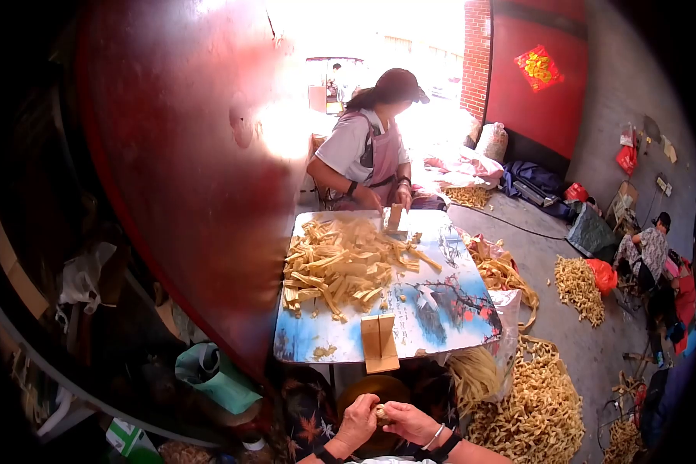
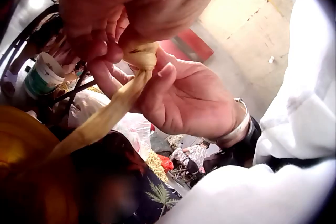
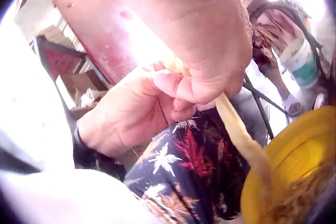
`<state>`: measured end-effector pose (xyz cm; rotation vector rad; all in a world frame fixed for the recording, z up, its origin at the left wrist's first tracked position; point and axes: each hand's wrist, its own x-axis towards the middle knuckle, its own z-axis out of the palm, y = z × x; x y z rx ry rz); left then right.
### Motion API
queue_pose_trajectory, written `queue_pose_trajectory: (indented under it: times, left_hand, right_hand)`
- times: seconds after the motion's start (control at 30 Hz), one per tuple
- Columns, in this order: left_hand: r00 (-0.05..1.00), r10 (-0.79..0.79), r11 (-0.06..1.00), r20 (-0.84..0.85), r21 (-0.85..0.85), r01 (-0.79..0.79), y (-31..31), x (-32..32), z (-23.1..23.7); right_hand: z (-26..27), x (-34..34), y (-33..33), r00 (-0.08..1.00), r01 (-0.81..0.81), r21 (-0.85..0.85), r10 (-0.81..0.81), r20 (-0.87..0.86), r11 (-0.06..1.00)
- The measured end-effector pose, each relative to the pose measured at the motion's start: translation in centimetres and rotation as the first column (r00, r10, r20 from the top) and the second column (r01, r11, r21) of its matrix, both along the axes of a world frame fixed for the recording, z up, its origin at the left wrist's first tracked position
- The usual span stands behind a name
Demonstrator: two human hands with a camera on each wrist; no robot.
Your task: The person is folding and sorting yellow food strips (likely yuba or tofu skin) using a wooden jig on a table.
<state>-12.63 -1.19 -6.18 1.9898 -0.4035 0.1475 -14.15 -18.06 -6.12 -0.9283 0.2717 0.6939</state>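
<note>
Low over the lap, my left hand (image 1: 358, 421) and right hand (image 1: 410, 424) meet at a pale yellow flat strip (image 2: 105, 116). Fingers of both hands pinch its wound, knot-like end (image 2: 142, 57), which the left wrist view shows best. The strip's loose tail (image 3: 241, 134) hangs toward a yellow bowl (image 3: 252, 195) that has small pieces in it. In the right wrist view the right hand's back covers most of the knot. A wooden block stand (image 1: 378, 342) is on the table's near edge, just beyond the hands.
Across the painted table (image 1: 309, 340), a person in a cap (image 1: 363, 151) works beside a pile of yellow strips (image 1: 336, 263). Knotted pieces (image 1: 533, 410) heap on the floor at right. A red door panel (image 1: 185, 155) stands close at left; a second person (image 1: 646, 251) sits far right.
</note>
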Motion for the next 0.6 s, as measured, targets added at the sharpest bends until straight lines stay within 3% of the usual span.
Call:
queue_pose_trajectory:
  times: [0.07, 0.1, 0.17, 0.23, 0.27, 0.37, 0.43, 0.47, 0.53, 0.6]
  left_hand:
    - [0.988, 0.009, 0.999, -0.152, -0.043, -0.015, 0.1, 0.1, -0.6]
    - [0.961, -0.005, 0.995, -0.277, -0.095, -0.022, 0.1, 0.1, -0.1]
    - [0.902, -0.066, 0.972, -0.427, -0.232, -0.039, 0.0, 0.0, -0.3]
    - [0.868, -0.150, 0.917, -0.474, -0.394, -0.057, 0.1, 0.2, -1.2]
    - [0.856, -0.159, 0.919, -0.492, -0.390, -0.054, 0.1, 0.3, -1.6]
    - [0.798, -0.205, 0.901, -0.567, -0.427, -0.072, 0.4, 0.4, -2.2]
    - [0.729, -0.267, 0.852, -0.631, -0.507, -0.127, 0.7, 0.5, -2.4]
    - [0.718, -0.292, 0.813, -0.631, -0.560, -0.161, 0.6, 0.4, -2.4]
    - [0.699, -0.343, 0.722, -0.628, -0.652, -0.231, 0.3, 0.1, -0.8]
    - [0.755, -0.304, 0.793, -0.581, -0.594, -0.138, -0.1, -0.2, 0.2]
  right_hand:
    - [-0.3, -0.1, 0.1, 0.996, 0.004, -0.147, 0.009, 0.091, 0.989]
    - [0.5, -0.3, 0.4, 0.972, 0.031, -0.359, 0.056, 0.230, 0.933]
    - [2.6, -0.6, 1.0, 0.866, 0.170, -0.700, 0.234, 0.442, 0.694]
    - [0.8, -0.4, 0.8, 0.678, 0.412, -0.742, 0.365, 0.638, 0.529]
    - [0.1, -0.3, 0.8, 0.564, 0.534, -0.716, 0.442, 0.697, 0.449]
    - [-0.4, -0.6, 0.9, 0.916, 0.158, -0.538, 0.081, 0.393, 0.828]
    - [-0.7, -0.3, 0.4, 0.981, 0.114, -0.252, -0.068, 0.181, 0.961]
    - [-0.8, -0.1, 0.1, 0.992, 0.117, -0.095, -0.112, 0.056, 0.989]
    - [-0.8, 0.1, 0.0, 0.982, 0.165, -0.155, -0.147, 0.121, 0.974]
    - [-0.8, 0.2, -0.1, 0.972, 0.184, -0.204, -0.147, 0.182, 0.962]
